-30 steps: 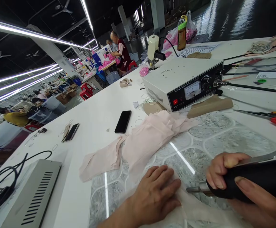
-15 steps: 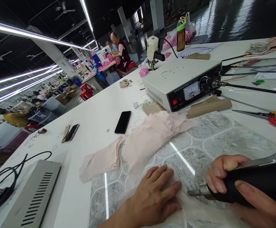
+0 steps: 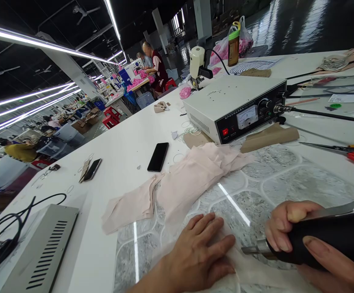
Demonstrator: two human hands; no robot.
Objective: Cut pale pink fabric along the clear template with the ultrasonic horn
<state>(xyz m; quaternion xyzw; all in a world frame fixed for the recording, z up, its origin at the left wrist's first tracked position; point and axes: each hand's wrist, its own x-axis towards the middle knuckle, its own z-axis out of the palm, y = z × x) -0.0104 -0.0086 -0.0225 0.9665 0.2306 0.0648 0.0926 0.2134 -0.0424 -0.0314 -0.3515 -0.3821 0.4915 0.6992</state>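
Note:
My left hand [image 3: 199, 250] lies flat with its fingers stretched out, pressing a thin, sheer pale fabric piece [image 3: 256, 270] onto the grey stone-patterned mat [image 3: 274, 183]. Wrapped around the black body of a handheld ultrasonic welder [image 3: 329, 236] is my right hand [image 3: 282, 228]. The welder's metal tip points left and meets the sheer fabric just right of my left hand; whether it presses on it I cannot tell. Beyond my left hand lies a stack of pale pink cut fabric [image 3: 192, 175], partly on the mat and partly on the white table.
Behind the fabric stands a control box [image 3: 234, 110] with a lit red switch and cables. Orange-and-red-handled scissors [image 3: 341, 148] lie at right. Two phones, one a black phone [image 3: 158, 157], lie left. A grey vented box [image 3: 42, 248] occupies the near left. Co-workers sit at machines farther off.
Both hands stay almost in place; my left thumb and index finger and the welder's tip appear very slightly farther right. The view has shifted a little. Nothing was taken hold of or let go.

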